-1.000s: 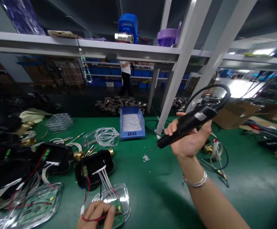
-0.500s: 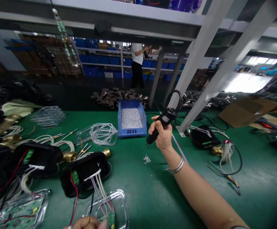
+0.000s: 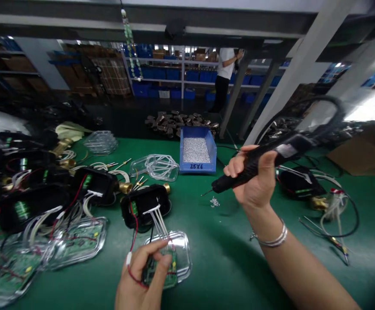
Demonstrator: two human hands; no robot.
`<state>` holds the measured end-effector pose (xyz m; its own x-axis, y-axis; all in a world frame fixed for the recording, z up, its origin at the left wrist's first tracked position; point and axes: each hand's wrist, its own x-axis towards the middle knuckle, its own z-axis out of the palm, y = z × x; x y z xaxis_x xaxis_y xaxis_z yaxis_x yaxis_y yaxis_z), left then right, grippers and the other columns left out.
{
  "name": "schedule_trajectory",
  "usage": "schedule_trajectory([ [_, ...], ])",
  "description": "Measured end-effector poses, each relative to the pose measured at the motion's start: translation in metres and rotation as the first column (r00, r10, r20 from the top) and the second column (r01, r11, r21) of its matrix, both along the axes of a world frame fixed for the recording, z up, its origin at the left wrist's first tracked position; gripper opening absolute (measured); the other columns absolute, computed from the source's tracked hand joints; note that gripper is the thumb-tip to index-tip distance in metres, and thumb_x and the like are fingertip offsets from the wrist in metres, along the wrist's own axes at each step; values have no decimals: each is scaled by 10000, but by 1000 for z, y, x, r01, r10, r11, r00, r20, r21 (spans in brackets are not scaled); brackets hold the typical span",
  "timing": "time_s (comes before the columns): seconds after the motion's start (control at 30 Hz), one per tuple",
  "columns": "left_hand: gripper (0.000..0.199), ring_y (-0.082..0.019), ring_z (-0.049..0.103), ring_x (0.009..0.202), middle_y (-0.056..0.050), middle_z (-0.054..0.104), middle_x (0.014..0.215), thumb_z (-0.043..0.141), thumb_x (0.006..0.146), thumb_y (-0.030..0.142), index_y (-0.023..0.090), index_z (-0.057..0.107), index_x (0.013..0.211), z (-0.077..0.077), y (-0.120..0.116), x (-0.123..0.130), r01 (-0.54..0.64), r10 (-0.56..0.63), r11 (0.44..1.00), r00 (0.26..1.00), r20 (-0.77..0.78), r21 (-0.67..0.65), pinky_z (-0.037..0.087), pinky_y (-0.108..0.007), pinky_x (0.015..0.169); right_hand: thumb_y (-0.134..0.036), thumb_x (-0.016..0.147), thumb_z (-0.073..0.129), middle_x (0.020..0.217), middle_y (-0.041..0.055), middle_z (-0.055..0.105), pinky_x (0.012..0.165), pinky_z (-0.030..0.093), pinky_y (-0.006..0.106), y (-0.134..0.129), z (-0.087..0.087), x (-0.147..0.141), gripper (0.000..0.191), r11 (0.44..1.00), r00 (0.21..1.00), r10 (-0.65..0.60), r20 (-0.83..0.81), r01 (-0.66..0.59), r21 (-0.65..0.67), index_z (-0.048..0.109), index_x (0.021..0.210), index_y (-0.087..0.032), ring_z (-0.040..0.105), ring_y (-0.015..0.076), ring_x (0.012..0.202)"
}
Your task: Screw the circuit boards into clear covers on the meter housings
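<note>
R hand (image 3: 253, 178) wrapped round elec. driver (image 3: 282, 150), rt of blue bin (image 3: 198, 167); L hand (image 3: 144, 277) half-curled over PCB (image 3: 172, 276), hold unclear. PCB in cover (image 3: 185, 258); housing (image 3: 150, 200), nr-left of bin, as yet open.

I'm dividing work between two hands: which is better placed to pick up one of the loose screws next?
Probably the right hand: it holds the black electric screwdriver, whose bit appears close to the loose screws. The left hand is farther away, at the green circuit board.

Blk screwdriver (image 3: 252, 167) tilted, bit down-left; grn PCB (image 3: 171, 279) lies on clr cover (image 3: 184, 254).
</note>
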<state>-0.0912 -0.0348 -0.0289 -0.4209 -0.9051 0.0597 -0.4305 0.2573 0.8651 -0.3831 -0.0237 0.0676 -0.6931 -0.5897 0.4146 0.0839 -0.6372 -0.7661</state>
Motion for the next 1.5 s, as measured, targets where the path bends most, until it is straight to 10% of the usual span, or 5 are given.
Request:
schedule_trajectory([
  [0.4, 213, -197, 632, 865, -14, 697, 895, 674, 924, 407, 256, 755, 1050, 23, 10, -14, 9, 11, 991, 989, -147, 135, 480, -338, 842, -700, 891, 637, 558, -64, 376, 468, 328, 239, 28, 32, 88, 474, 976, 947, 203, 250, -215, 23, 625, 866, -227, 344, 79, 451],
  [0.67, 127, -176, 605, 810, 20, 686, 794, 727, 894, 322, 246, 727, 793, 22, 6, -14, 13, -6, 999, 990, -139, 49, 437, -311, 787, -687, 911, 613, 554, -67, 382, 455, 326, 235, 28, 31, 89, 456, 974, 953, 200, 226, -218, 59, 615, 863, -233, 361, 77, 440],
  [1.3, 67, -162, 593, 836, 55, 668, 828, 798, 859, 272, 333, 769, 859, 18, 1, -13, 64, -76, 988, 993, -86, -142, 413, -327, 802, -644, 869, 715, 515, -55, 468, 439, 350, 270, 31, 34, 95, 428, 962, 943, 244, 228, -265, 69, 622, 851, -227, 397, 102, 417],
  [1.5, 383, -226, 595, 992, 40, 697, 998, 942, 658, 400, 361, 754, 989, 15, 0, -1, 141, -130, 983, 987, 90, -119, 405, -403, 917, -660, 838, 732, 538, -51, 438, 454, 315, 305, 36, 38, 86, 433, 978, 970, 163, 181, -182, 97, 642, 861, -237, 372, 103, 443],
])
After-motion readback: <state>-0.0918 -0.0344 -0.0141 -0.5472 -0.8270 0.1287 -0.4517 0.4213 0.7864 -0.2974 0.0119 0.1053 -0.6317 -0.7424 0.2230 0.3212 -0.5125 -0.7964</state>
